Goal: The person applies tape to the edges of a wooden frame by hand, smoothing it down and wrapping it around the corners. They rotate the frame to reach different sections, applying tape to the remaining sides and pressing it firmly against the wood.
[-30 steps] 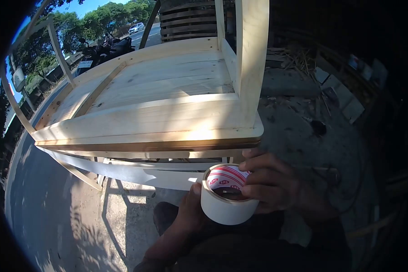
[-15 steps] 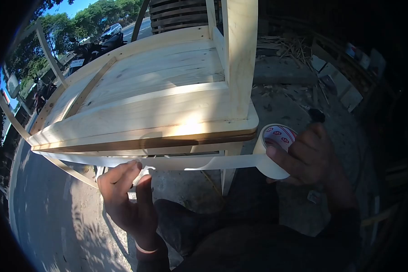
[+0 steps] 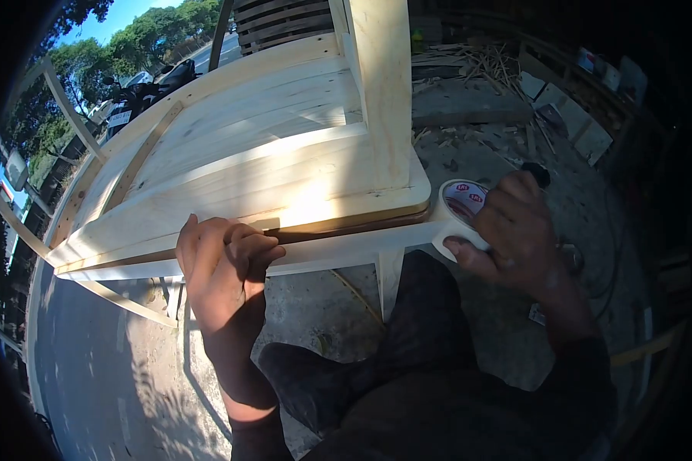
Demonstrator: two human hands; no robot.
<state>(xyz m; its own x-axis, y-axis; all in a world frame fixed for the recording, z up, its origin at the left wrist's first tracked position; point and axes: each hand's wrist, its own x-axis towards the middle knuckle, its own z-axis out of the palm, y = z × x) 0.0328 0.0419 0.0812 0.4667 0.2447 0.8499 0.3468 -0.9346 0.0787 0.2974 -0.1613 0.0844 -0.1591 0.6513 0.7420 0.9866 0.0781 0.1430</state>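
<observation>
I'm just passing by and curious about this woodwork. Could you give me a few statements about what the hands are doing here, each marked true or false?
1. The right hand holds a roll of tape. True.
2. The left hand presses on the front edge of the wooden frame. True.
3. The tape strip lies across the top boards. False: it runs along the front edge.
4. The roll sits on the ground. False: it is held at the frame's corner.
</observation>
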